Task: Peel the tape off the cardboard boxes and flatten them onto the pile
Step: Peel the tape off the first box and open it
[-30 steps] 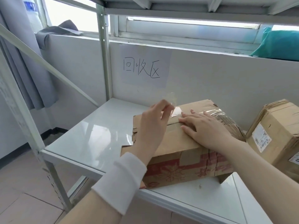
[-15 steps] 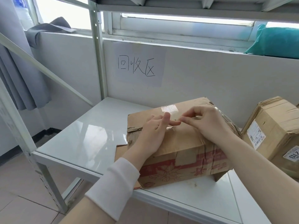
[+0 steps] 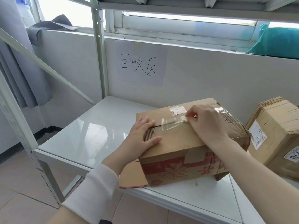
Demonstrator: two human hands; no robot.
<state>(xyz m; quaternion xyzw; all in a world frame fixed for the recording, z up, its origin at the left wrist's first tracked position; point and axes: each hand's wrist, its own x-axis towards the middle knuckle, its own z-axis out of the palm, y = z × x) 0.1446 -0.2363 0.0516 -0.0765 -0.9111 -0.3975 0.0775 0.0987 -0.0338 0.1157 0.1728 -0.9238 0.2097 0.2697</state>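
Your left hand [image 3: 142, 135] lies flat on the near box [image 3: 182, 143], whose long axis runs left-right. Your right hand [image 3: 208, 125] pinches one tape strip [image 3: 174, 122] running likewise. One second box [image 3: 275, 135] stands right.

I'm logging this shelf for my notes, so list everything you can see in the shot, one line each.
cardboard box: 1, brown with red print, middle of the shelf
clear tape: 1 strip, transparent, on that box's top seam
second cardboard box: 1, brown with white labels, shelf's right end
flat cardboard: 1, brown, on the shelf at the first box's left end
metal shelf: 1, pale grey, foreground
paper sign: 1, white, handwritten characters, wall behind
teal bundle: 1, teal, window sill, upper right
grey cloth: 1, grey, window sill, upper left
grey curtain: 1, grey, far left
left grip: 1, white sleeve, flat on the box's left end
right grip: 1, bare, pinches the tape's end
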